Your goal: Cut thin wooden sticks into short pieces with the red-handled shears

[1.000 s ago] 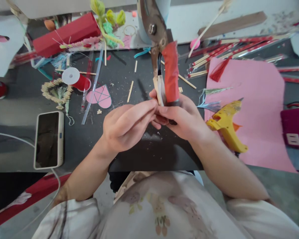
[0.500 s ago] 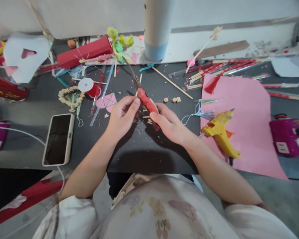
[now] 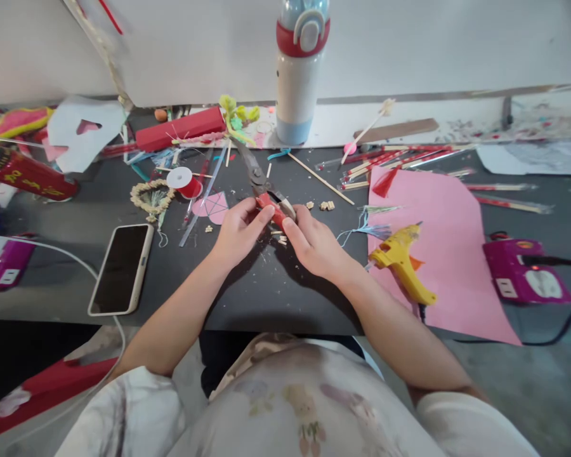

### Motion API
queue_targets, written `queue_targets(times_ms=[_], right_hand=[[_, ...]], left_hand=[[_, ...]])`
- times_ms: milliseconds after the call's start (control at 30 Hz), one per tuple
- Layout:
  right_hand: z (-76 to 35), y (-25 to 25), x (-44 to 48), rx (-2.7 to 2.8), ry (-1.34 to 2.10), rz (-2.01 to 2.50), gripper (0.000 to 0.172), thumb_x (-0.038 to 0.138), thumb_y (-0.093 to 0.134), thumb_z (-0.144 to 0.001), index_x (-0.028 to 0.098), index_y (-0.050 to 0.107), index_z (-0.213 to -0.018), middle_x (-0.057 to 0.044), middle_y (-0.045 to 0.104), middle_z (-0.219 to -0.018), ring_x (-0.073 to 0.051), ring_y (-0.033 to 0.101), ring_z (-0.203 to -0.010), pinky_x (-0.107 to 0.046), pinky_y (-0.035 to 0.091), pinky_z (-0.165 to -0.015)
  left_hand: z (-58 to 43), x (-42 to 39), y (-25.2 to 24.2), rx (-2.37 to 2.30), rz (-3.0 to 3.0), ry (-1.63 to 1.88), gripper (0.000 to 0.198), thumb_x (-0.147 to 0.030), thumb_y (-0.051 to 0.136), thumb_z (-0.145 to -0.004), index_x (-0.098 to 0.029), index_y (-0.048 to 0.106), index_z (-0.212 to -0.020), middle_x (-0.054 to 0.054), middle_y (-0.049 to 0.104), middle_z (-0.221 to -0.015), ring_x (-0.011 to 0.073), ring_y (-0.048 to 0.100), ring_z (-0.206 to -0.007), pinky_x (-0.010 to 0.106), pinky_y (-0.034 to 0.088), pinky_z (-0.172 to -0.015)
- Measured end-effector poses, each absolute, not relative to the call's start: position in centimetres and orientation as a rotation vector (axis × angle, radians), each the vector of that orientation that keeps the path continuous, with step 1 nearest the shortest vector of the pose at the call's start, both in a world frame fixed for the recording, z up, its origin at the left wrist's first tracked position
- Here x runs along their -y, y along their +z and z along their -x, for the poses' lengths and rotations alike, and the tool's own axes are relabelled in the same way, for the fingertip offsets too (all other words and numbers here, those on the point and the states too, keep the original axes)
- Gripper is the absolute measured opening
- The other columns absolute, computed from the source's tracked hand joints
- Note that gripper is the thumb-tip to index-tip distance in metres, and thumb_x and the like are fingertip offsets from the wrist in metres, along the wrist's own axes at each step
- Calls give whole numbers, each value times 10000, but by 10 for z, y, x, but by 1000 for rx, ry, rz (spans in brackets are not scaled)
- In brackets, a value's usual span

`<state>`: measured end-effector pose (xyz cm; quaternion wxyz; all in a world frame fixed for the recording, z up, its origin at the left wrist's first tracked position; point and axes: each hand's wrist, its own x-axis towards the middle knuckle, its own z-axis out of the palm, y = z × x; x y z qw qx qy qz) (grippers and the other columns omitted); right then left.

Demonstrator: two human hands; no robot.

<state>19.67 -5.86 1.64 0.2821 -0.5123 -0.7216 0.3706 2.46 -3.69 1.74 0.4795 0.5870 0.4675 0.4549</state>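
Over the middle of the dark table, a pair of scissors [image 3: 255,176] points its metal blades away from me. Red wrapping covers one handle, and a pale second handle shows at its right. My left hand [image 3: 238,233] pinches the red handle between thumb and fingers. From the other side, my right hand [image 3: 318,246] is closed round the handles; its fingertips are partly hidden. Short cut stick pieces [image 3: 280,238] lie below the scissors. To the right are small pale wooden bits [image 3: 327,205], and a thin stick [image 3: 321,178] lies beyond them.
A phone [image 3: 121,270] and a red thread spool [image 3: 185,183] lie left, near a beaded ring [image 3: 152,198]. A yellow glue gun [image 3: 404,263] rests on pink paper [image 3: 461,254] at right. A bottle [image 3: 295,95] stands behind. Cables run beside both purple boxes [image 3: 528,270].
The view has tilted up, showing the bottle's top. The scissors' handles have spread apart slightly, and my left thumb now lies on the red handle. Both hands stay close together.
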Motion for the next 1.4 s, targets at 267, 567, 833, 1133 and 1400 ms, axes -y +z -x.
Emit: queue_targets(times_ms=[267, 567, 833, 1133, 1400], right_hand=[[-204, 15, 50, 1986, 993, 1406, 432, 549, 281, -986, 186, 495, -1077, -176, 692, -1061, -306, 665, -978, -393, 473, -801], [-205, 12, 45, 1941, 1013, 1401, 289, 451, 425, -959, 196, 536, -1037, -80, 679, -876, -223, 600, -771, -340, 435, -729], [-203, -1, 41, 1661, 1183, 1263, 299, 477, 490, -919, 190, 575, -930, -30, 634, -815, -176, 559, -771, -305, 426, -707], [-204, 10, 39, 998, 1664, 1017, 262, 340, 718, -683, 187, 593, -854, 50, 561, -595, -96, 507, -481, -255, 431, -497], [-209, 11, 32, 831, 1618, 953, 190, 293, 715, -704, 179, 613, -815, 40, 543, -601, -78, 485, -480, -251, 441, -490]], left_hand=[[-20, 36, 15, -1074, -1315, 1108, 434, -611, 717, -770, -185, 649, -814, -29, 504, -599, 68, 398, -478, 217, 302, -430], [-22, 42, 23, -1031, -1342, 1081, 427, -584, 746, -751, -168, 660, -801, -11, 569, -643, 66, 425, -504, 219, 319, -451], [-28, 45, 22, -1040, -1426, 1011, 477, -634, 689, -772, -164, 633, -827, -21, 570, -655, 77, 447, -547, 223, 359, -509], [-7, 35, 28, -1456, -1962, 810, 236, -367, 566, -885, -175, 701, -860, 44, 692, -826, 131, 564, -676, 276, 430, -658], [9, 22, 19, -1954, -2129, 489, 202, -212, 527, -862, -174, 701, -956, 104, 710, -976, 242, 632, -930, 353, 453, -802]])
